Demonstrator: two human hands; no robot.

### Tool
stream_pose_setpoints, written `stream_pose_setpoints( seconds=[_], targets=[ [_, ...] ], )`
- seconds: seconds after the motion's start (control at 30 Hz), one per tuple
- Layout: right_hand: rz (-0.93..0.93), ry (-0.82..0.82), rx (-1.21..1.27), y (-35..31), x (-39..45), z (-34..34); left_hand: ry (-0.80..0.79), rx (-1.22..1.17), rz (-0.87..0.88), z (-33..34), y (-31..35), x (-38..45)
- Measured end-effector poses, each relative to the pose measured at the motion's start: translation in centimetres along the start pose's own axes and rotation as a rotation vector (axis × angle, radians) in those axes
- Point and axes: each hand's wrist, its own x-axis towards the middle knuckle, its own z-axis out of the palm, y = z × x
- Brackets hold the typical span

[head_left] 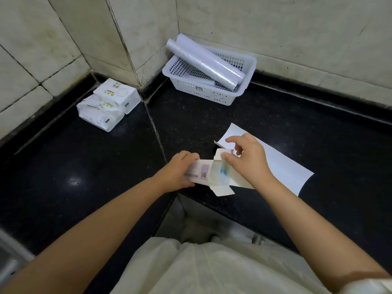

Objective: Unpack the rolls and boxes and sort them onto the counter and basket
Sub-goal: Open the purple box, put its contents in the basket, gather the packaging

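Box point(201, 172) contents — something blue, blurred — behind right hand point(248, 158).

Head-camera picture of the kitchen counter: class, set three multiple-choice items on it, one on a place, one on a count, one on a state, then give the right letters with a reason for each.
1. Where do the clear-wrapped rolls lie?
A. In the white basket in the corner
B. On the paper sheet
C. Beside the tissue packs

2. How many tissue packs are by the left wall?
A. One
B. Two
C. Four

3. What state is the small box in the hands?
A. Sealed
B. End flaps open
C. Crushed flat

Answers:
1 A: the rolls rest slanted in the basket, ends over its rim.
2 B: two white packs lie together.
3 B: the left hand grips the box while the right hand is at its unfolded flaps, something blue showing inside.
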Motion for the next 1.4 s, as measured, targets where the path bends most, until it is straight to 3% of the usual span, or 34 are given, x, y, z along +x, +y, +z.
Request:
stream_pose_setpoints(
  seconds=[0.1,0.33,0.53,0.73,1.2,1.4],
  targets=[
    [0.042,-0.042,0.089,-0.3,-0.1,0.8,-0.042,0.019,0.002,-0.3,-0.4,-0.1],
    [-0.111,-0.204,-0.045,-0.4,-0.1,0.5,-0.031,-0.015,-0.040,-0.6,-0.7,0.3],
    [-0.047,-0.071,-0.052,0.9,-1.0,-0.2,0.039,0.062,-0.107,-0.7,-1.1,0.6],
    [0.005,-0.155,-0.134,0.9,-0.7,0.4,0.050,0.127,-0.079,-0.5,-1.0,0.5],
    [0.017,-0.158,-0.406,0.1,-0.6,1.8,0.063,0.192,-0.051,0.2,-0.4,0.4],
    [0.164,-0.254,-0.277,0.2,-0.9,3.2,0.062,0.210,-0.043,0.5,-0.3,0.0]
  ],
)
